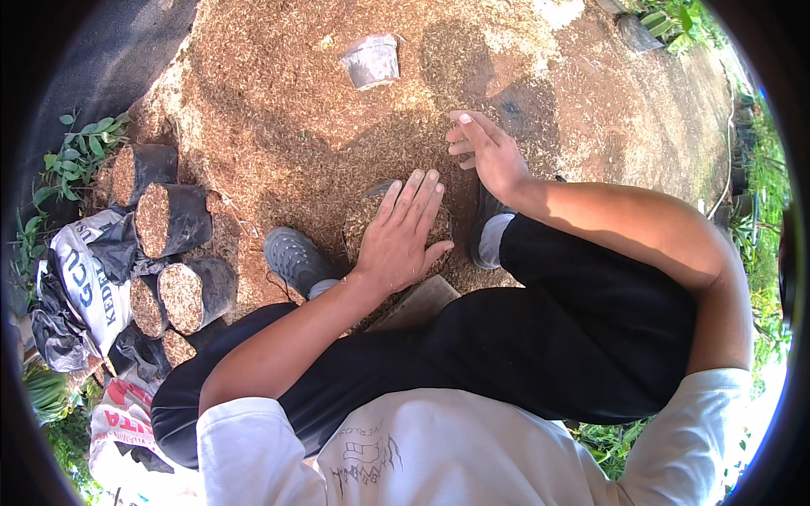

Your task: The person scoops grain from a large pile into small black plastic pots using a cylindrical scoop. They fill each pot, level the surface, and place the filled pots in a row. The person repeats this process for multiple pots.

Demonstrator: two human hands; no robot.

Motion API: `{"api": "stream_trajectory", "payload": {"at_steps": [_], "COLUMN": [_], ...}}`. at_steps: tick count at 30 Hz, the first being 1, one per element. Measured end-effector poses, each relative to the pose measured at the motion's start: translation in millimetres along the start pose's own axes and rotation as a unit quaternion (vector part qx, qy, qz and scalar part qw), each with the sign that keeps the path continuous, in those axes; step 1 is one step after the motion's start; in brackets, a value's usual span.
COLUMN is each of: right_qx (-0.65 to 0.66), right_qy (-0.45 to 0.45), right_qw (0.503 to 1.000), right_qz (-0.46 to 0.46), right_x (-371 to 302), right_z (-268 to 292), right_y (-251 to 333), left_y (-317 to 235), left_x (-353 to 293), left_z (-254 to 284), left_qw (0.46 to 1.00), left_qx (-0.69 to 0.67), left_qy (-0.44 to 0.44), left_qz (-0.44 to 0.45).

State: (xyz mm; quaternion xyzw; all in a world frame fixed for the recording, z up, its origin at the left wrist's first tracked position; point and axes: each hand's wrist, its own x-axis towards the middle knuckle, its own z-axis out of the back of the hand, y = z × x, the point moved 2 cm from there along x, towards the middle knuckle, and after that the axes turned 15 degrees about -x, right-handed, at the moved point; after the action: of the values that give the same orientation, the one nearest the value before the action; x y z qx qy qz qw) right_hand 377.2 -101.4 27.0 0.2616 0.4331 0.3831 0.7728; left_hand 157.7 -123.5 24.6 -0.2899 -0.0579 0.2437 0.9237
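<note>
Between my feet stands what looks like a dark-rimmed round container filled with brown planting mix [441,226]. My left hand [398,238] is stretched flat over it, palm down, fingers extended and thumb apart. The hand hides much of the container, so I cannot tell whether it presses on the mix. My right hand [491,158] is raised above the ground near my right shoe, fingers apart and slightly bent, with nothing visible in it. Farther ahead, a grey, dirt-smeared pot [371,62] lies tipped on the loose brown mix [278,93].
Several black bags filled with mix [198,295] cluster at the left, beside a white printed sack [93,270]. A red and white sack [126,430] sits lower left. My left shoe [297,260] is close to the container. Green plants [84,152] border the left side.
</note>
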Motion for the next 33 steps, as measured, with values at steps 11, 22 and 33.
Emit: {"api": "stream_trajectory", "payload": {"at_steps": [11,22,33], "right_qx": [-0.023,-0.033,0.014], "right_qy": [0.005,-0.014,0.014], "right_qw": [0.999,0.998,0.998], "right_qz": [-0.024,0.046,0.055], "right_x": [-2,-5,10], "right_z": [3,2,-38], "right_y": [1,-5,27], "left_y": [-26,-17,34], "left_x": [11,6,-34], "left_z": [-29,-5,21], "left_qw": [0.999,0.997,0.999], "left_qx": [0.010,-0.046,-0.005], "left_qy": [-0.014,-0.046,-0.023], "left_qz": [-0.038,-0.039,0.025]}}
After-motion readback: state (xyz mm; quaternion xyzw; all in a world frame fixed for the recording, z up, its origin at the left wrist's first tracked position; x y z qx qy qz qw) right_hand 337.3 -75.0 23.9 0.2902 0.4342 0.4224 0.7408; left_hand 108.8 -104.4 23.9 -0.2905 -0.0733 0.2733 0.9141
